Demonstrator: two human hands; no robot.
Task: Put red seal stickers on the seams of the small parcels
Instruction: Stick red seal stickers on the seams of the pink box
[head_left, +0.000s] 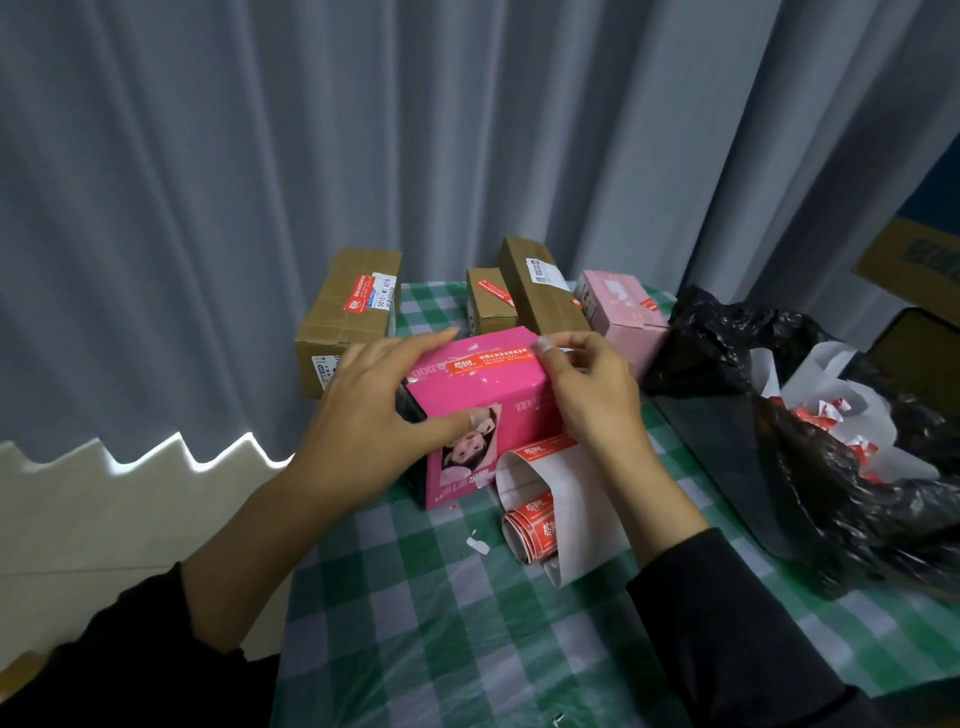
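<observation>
Nearest me, the sticker roll (540, 525) lies on the tabletop (415, 623). Beyond it my left hand (374, 410), spread, braces the pink parcel (483, 395). My right hand (587, 395) pinches the red seal sticker (493, 358) at the parcel's top right edge. The carton looks light and crushable, so I'd hold it by its ends. Sealed parcels (348, 312) stand behind.

We see a grey curtain (363, 130) hanging in folds behind a table covered with a green and white checked cloth (441, 623), and pale flooring (104, 519) below the curtain's hem on the left. On the right a crumpled black plastic bag (727, 343) holds white paper scraps (821, 374). A dark flat panel (717, 447) lies just beside it, and a cardboard box (914, 260) shows at the edge.
</observation>
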